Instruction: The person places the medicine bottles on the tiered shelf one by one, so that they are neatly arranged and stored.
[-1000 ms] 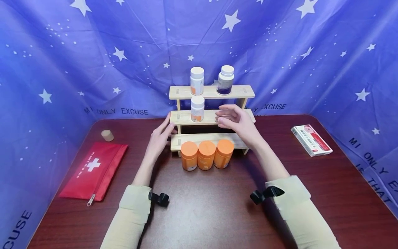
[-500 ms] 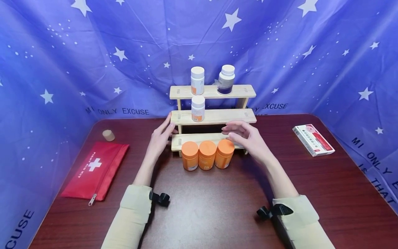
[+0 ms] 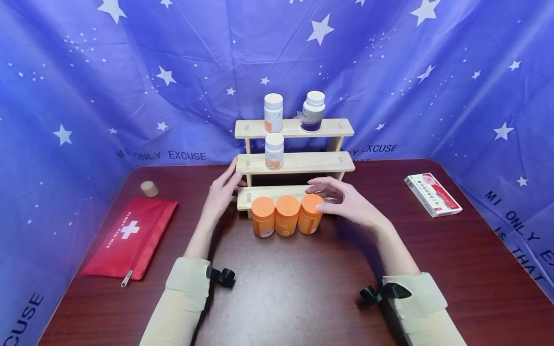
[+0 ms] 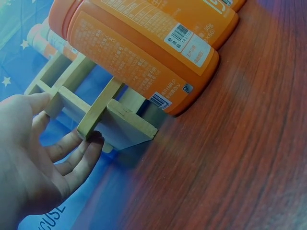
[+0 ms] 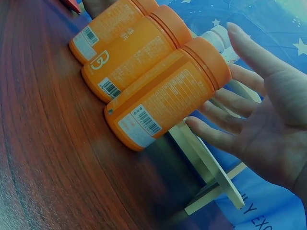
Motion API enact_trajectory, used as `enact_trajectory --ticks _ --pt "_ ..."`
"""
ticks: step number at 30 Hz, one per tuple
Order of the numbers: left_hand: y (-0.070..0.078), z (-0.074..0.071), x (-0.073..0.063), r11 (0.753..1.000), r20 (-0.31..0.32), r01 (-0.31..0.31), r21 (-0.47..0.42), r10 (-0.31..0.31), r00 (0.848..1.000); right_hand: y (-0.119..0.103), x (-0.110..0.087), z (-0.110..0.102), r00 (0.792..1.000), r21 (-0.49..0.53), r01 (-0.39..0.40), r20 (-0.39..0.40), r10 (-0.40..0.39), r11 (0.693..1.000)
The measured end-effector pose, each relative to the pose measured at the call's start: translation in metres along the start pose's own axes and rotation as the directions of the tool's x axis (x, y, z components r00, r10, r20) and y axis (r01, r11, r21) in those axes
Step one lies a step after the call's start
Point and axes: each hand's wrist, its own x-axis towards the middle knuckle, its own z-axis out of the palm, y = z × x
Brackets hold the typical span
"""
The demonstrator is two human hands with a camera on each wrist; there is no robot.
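Note:
A three-tier wooden rack (image 3: 298, 163) stands at the back of the table. My left hand (image 3: 220, 194) rests against its left end, with loosely bent fingers at the plank ends (image 4: 91, 117). Three orange bottles (image 3: 286, 216) with orange caps stand in a row before the lowest tier. Around the rightmost orange bottle (image 5: 168, 96) my right hand (image 3: 352, 204) is spread, thumb in front near the cap and fingers (image 5: 216, 117) behind it. Whether the fingertips touch it, I cannot tell. One white bottle (image 3: 274, 152) stands on the middle tier.
On the top tier stand a white bottle (image 3: 273, 113) and a white-and-dark-blue bottle (image 3: 312, 112). A red first aid pouch (image 3: 130, 238) and a small cork-like cylinder (image 3: 149, 188) lie at left, a medicine box (image 3: 433, 194) at right. A starry blue cloth (image 3: 195, 86) hangs behind.
My right hand has come down from the middle tier to the rightmost orange bottle, and its fingers now reach behind it. My left hand stays at the rack's left end.

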Motion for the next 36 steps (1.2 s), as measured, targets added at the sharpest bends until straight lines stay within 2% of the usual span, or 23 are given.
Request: enact_trajectory --ticks 3,7,10,13,21,36 --pt "-0.004 0.000 0.004 1.000 -0.002 -0.002 -0.002 0.002 1.000 0.002 0.000 -0.001 1.000 -0.009 0.003 0.028 -0.002 1.000" --pt "-0.020 0.001 0.015 1.000 -0.004 -0.013 -0.015 0.013 1.000 0.004 0.000 -0.001 0.998 -0.020 -0.004 0.059 0.005 1.000" --pt "-0.031 0.002 0.022 1.000 -0.014 -0.026 -0.015 0.026 1.000 0.005 -0.001 0.001 0.997 -0.060 -0.012 0.081 0.017 0.998" --pt "-0.036 0.002 0.024 0.999 -0.026 -0.046 -0.005 0.046 0.999 0.007 -0.001 0.004 0.995 -0.097 -0.015 0.093 0.024 0.995" --pt "-0.038 0.003 0.023 0.998 -0.029 -0.069 -0.002 0.069 0.997 0.010 0.000 0.006 0.996 -0.097 0.009 0.088 -0.001 0.995" --pt "-0.038 0.004 0.024 0.997 -0.038 -0.074 -0.014 0.073 0.997 0.008 0.001 0.007 0.997 -0.109 -0.019 0.078 0.028 0.994"
